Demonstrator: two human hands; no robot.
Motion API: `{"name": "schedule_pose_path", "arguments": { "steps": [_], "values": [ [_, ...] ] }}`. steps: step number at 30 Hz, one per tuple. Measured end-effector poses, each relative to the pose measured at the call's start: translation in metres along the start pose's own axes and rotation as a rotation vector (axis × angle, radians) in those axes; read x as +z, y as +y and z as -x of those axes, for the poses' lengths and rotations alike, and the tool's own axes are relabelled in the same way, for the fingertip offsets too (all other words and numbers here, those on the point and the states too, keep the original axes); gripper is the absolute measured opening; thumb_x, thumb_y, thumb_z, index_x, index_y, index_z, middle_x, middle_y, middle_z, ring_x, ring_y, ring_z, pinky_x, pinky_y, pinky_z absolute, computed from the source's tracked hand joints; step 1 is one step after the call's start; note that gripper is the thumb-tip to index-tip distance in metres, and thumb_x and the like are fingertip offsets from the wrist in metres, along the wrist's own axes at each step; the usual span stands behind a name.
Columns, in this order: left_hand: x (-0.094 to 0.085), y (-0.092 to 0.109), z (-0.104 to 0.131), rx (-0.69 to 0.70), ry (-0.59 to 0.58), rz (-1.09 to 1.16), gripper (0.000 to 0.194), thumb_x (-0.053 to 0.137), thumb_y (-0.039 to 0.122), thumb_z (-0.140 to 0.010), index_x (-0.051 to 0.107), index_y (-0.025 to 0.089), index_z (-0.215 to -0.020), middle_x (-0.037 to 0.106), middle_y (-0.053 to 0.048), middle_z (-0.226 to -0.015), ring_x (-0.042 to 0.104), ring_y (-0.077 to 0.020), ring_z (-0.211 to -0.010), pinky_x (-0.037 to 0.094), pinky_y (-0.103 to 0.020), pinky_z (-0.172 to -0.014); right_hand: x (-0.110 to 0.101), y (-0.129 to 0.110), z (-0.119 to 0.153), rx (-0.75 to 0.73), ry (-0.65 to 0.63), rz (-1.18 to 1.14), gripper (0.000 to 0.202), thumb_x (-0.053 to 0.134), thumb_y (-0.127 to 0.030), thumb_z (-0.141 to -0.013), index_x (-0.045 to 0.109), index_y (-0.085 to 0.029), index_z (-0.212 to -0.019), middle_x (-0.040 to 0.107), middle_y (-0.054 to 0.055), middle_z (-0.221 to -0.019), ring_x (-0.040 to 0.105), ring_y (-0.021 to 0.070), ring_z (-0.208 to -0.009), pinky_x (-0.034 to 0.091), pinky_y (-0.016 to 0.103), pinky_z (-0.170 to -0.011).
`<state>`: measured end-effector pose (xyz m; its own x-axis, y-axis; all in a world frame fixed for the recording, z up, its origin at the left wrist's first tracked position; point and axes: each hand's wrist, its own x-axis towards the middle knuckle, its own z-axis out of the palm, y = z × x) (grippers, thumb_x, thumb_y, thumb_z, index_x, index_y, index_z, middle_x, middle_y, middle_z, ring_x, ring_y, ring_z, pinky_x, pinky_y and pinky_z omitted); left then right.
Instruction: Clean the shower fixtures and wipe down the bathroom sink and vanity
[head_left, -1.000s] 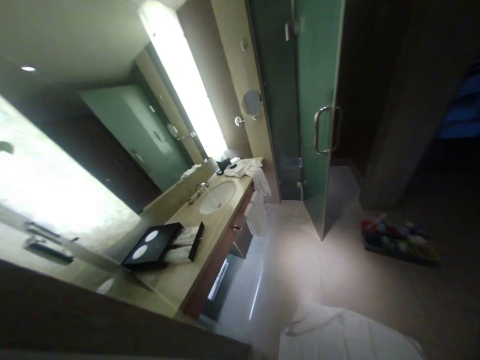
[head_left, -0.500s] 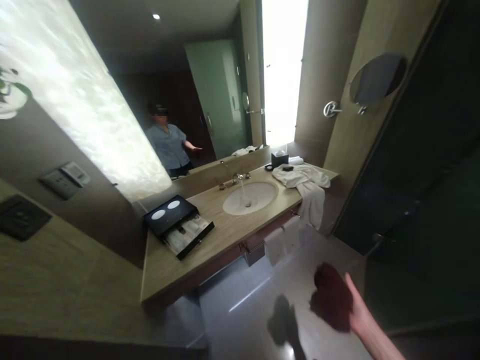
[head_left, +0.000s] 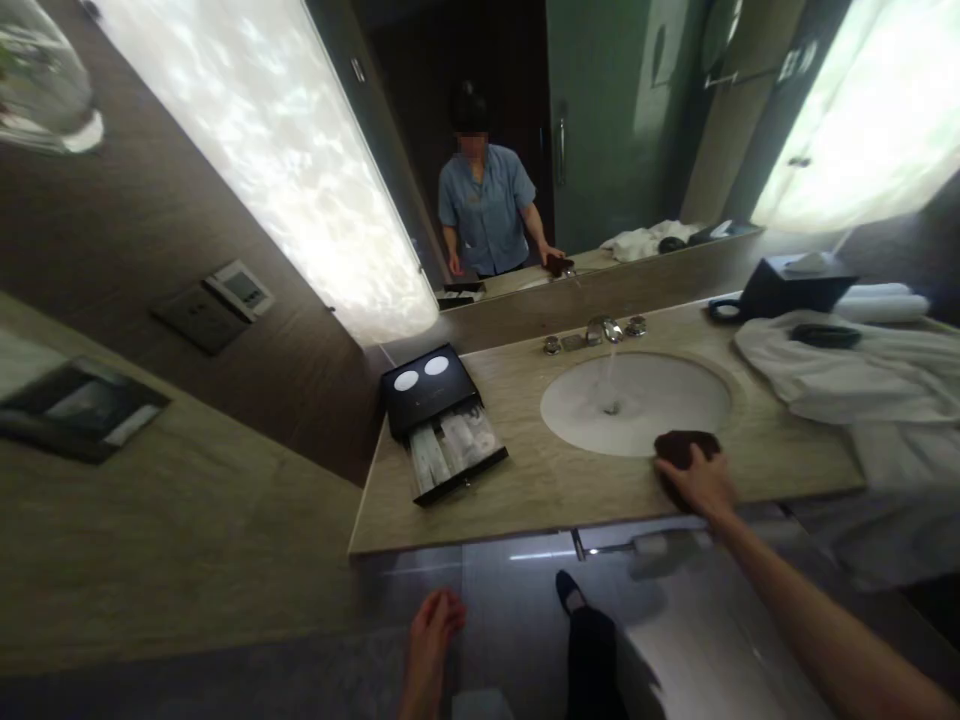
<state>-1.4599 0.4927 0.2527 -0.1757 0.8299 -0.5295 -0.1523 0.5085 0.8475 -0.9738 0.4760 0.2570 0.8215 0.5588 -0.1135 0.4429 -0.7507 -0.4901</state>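
**Dark Cloth at the Sink's Edge**

On the desk, right at the front rim of the sink [head_left: 637, 400], lay a dark brown cloth [head_left: 684, 446]. It looked small, soft and bunched up, almost black in the dim light. The right hand [head_left: 701, 483] rested on it, with the fingers pressed over its near side, holding it down against the stone. The left hand [head_left: 431, 630] hung low beside the body, well apart from the desk, with its fingers loosely curled and nothing in it.

Water ran in a thin stream from the tap [head_left: 606, 330] into the white bowl. To the left of the sink sat a black tray [head_left: 439, 420] with small packets inside. To the right lay a white towel [head_left: 862, 375], partly hanging over the desk's edge, and behind it stood a dark tissue box [head_left: 795, 285]. The mirror [head_left: 300, 180] on the wall showed a person in a blue shirt.
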Motion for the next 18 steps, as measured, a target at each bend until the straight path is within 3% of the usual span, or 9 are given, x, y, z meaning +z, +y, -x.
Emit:
{"name": "schedule_pose_path", "arguments": {
  "steps": [3, 4, 6, 8, 9, 11, 14, 16, 18],
  "values": [
    [0.074, 0.037, -0.063, -0.082, -0.13, 0.244, 0.005, 0.066, 0.015, -0.083, 0.065, 0.011, -0.087, 0.074, -0.014, -0.085, 0.073, -0.022, -0.078, 0.058, -0.032, -0.076, 0.069, -0.079, 0.069, -0.434, -0.305, 0.095, 0.07, 0.061, -0.036, -0.085, 0.044, -0.016, -0.15, 0.042, 0.023, -0.146, 0.056, 0.0391, -0.122, 0.05, 0.05, -0.098],
    [0.094, 0.049, -0.08, -0.124, -0.153, 0.292, 0.007, 0.059, 0.01, -0.086, 0.066, 0.01, -0.084, 0.074, -0.015, -0.086, 0.073, -0.0221, -0.081, 0.058, -0.034, -0.081, 0.082, -0.102, 0.09, -0.552, -0.433, 0.077, 0.072, 0.063, -0.028, -0.08, 0.046, -0.018, -0.149, 0.039, 0.022, -0.15, 0.054, 0.0382, -0.126, 0.048, 0.049, -0.102],
    [0.119, 0.069, -0.105, -0.177, -0.161, 0.337, 0.018, 0.053, 0.002, -0.087, 0.067, 0.006, -0.075, 0.074, -0.017, -0.084, 0.073, -0.0218, -0.082, 0.057, -0.035, -0.09, 0.093, -0.135, 0.117, -0.771, -0.76, -0.029, 0.068, 0.066, -0.022, -0.069, 0.061, -0.023, -0.136, 0.053, 0.015, -0.14, 0.059, 0.0332, -0.12, 0.048, 0.043, -0.102],
    [0.127, 0.082, -0.119, -0.19, -0.108, 0.347, 0.023, 0.053, -0.003, -0.085, 0.068, 0.005, -0.068, 0.073, -0.016, -0.078, 0.072, -0.0197, -0.077, 0.057, -0.035, -0.092, 0.089, -0.154, 0.11, -0.843, -1.019, -0.158, 0.055, 0.063, -0.018, -0.062, 0.074, -0.029, -0.115, 0.068, 0.005, -0.115, 0.066, 0.0262, -0.103, 0.053, 0.035, -0.092],
    [0.127, 0.087, -0.123, -0.181, -0.073, 0.352, 0.025, 0.053, -0.003, -0.085, 0.068, 0.005, -0.067, 0.073, -0.014, -0.076, 0.071, -0.0185, -0.074, 0.057, -0.034, -0.09, 0.083, -0.163, 0.093, -0.818, -1.084, -0.228, 0.051, 0.061, -0.018, -0.061, 0.076, -0.03, -0.108, 0.071, 0.002, -0.105, 0.067, 0.0236, -0.097, 0.054, 0.033, -0.087],
    [0.128, 0.094, -0.133, -0.148, -0.025, 0.364, 0.025, 0.054, -0.002, -0.087, 0.07, 0.005, -0.069, 0.074, -0.013, -0.077, 0.071, -0.0171, -0.073, 0.058, -0.032, -0.088, 0.072, -0.187, 0.035, -0.738, -1.039, -0.35, 0.051, 0.058, -0.018, -0.061, 0.074, -0.027, -0.109, 0.072, 0.0, -0.105, 0.067, 0.0213, -0.099, 0.053, 0.031, -0.09],
    [0.141, 0.107, -0.156, -0.098, 0.02, 0.36, 0.025, 0.054, -0.002, -0.087, 0.07, 0.005, -0.069, 0.073, -0.013, -0.078, 0.071, -0.0171, -0.074, 0.057, -0.032, -0.09, 0.07, -0.244, -0.083, -0.733, -0.689, -0.333, 0.057, 0.061, -0.023, -0.069, 0.064, -0.016, -0.126, 0.068, 0.009, -0.122, 0.062, 0.0256, -0.113, 0.046, 0.037, -0.105],
    [0.157, 0.119, -0.176, -0.058, 0.051, 0.348, 0.027, 0.053, -0.003, -0.087, 0.069, 0.005, -0.067, 0.072, -0.012, -0.076, 0.071, -0.0168, -0.074, 0.056, -0.035, -0.095, 0.086, -0.289, -0.154, -0.73, -0.486, -0.191, 0.064, 0.062, -0.028, -0.077, 0.054, -0.014, -0.139, 0.06, 0.016, -0.132, 0.058, 0.0309, -0.119, 0.044, 0.044, -0.106],
    [0.17, 0.134, -0.193, -0.009, 0.069, 0.316, 0.027, 0.051, -0.002, -0.088, 0.067, 0.007, -0.069, 0.073, -0.013, -0.081, 0.072, -0.0173, -0.079, 0.054, -0.035, -0.099, 0.115, -0.323, -0.197, -0.695, -0.353, -0.034, 0.071, 0.063, -0.038, -0.084, 0.045, -0.014, -0.149, 0.045, 0.024, -0.147, 0.048, 0.0403, -0.13, 0.04, 0.054, -0.108]
  ]
}}
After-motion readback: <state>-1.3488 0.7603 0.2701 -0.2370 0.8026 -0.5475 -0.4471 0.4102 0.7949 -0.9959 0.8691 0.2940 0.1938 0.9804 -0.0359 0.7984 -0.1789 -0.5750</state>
